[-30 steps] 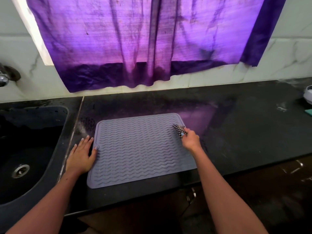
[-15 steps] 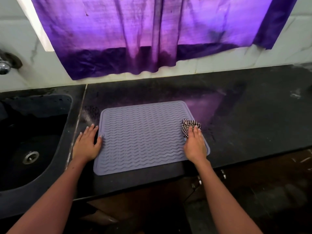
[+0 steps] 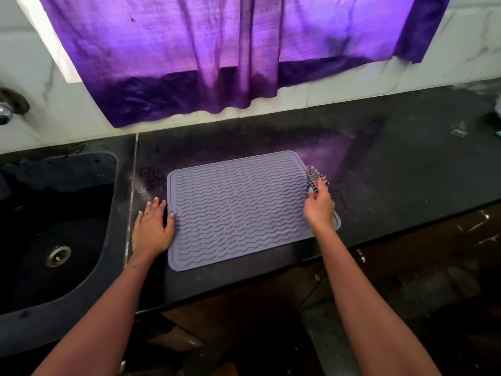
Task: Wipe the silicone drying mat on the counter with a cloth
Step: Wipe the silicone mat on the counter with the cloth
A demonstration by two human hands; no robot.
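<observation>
A grey silicone drying mat [image 3: 238, 207] with wavy ridges lies flat on the black counter [image 3: 393, 169]. My right hand [image 3: 318, 206] is at the mat's right edge and grips a small black-and-white checked cloth [image 3: 312, 178], which sticks out beyond the fingers at the mat's far right corner. My left hand [image 3: 151, 226] lies flat on the counter at the mat's left edge, fingers straight, thumb touching the mat's rim.
A dark sink [image 3: 54, 226] with a metal drain [image 3: 57, 255] is sunk into the counter at the left, a tap [image 3: 5, 112] above it. A purple curtain [image 3: 217, 55] hangs on the back wall. The counter's front edge runs just below the mat.
My right hand has slid with the cloth from lying flat on the mat's right side to its far right edge, fingers now curled round the cloth. My left hand has stayed put.
</observation>
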